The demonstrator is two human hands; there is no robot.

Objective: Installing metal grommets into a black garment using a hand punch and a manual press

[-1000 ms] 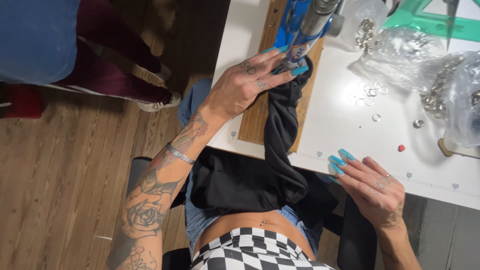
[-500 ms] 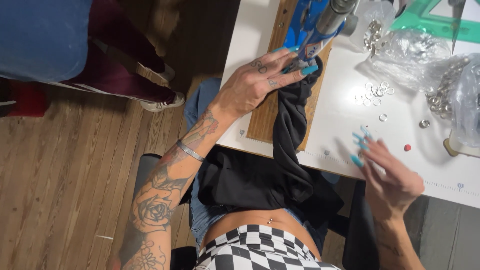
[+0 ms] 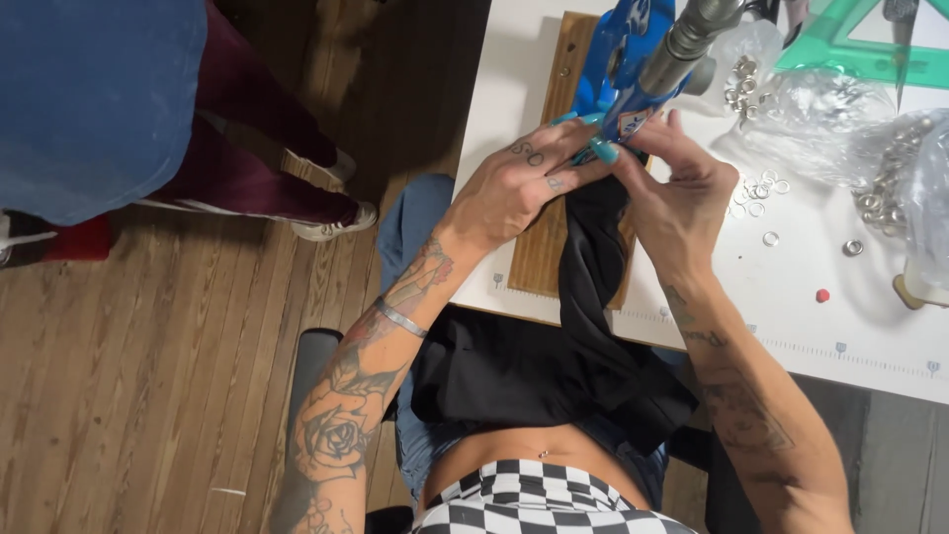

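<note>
While both hands meet at the foot of the blue press [image 3: 633, 59], the left hand [image 3: 519, 183] lies flat with its fingers stretched along the top edge of the black fabric [image 3: 583, 297], pinning it there. The right hand [image 3: 682, 188] is curled in from the other side, its fingertips pinched together on the same edge of the cloth right under the press; whether a small piece sits between them cannot be told. The fabric runs from that point down over a wooden board [image 3: 544, 247] and off the edge of the white table [image 3: 840, 326] into the person's lap. To the right of the hands, loose metal rings [image 3: 761, 193] lie scattered on the table, near clear plastic bags [image 3: 840, 109] of more rings and a green set square [image 3: 860, 40]. A small red bead [image 3: 821, 295] lies apart. At the upper left, another person's legs in dark red trousers [image 3: 247, 168] stand on the wooden floor [image 3: 119, 376].
</note>
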